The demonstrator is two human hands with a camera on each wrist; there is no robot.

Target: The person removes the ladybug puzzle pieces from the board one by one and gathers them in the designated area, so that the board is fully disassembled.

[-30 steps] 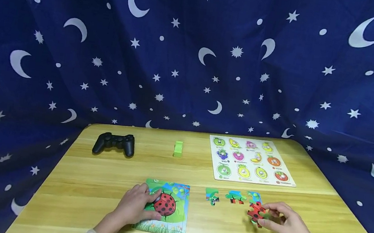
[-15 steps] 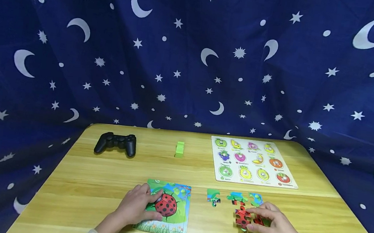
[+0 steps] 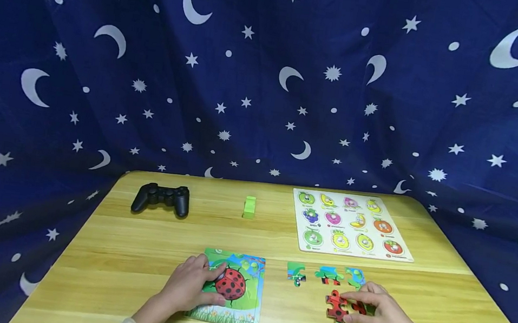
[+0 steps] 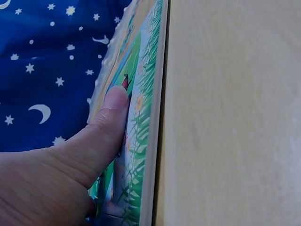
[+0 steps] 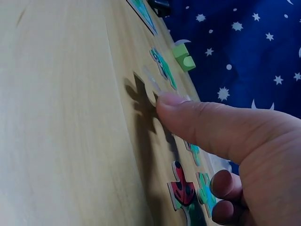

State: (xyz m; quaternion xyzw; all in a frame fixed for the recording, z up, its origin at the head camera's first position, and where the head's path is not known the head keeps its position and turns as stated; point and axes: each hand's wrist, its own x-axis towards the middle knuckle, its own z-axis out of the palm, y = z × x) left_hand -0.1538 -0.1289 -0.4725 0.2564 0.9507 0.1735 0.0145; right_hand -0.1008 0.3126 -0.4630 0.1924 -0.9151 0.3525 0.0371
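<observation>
Right hand pinches a red puzzle piece from its right side.

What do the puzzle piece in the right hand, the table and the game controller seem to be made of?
Puzzle piece: thin wood or stiff card, unclear which, with a smooth-looking printed face; it shows no bend.
Table: wood or laminate, slightly glossy; grain and glare show.
Game controller: probably black plastic, fairly matt: moulded shape, few highlights.

Left hand rests, fingers spread; right hand pinches.
</observation>
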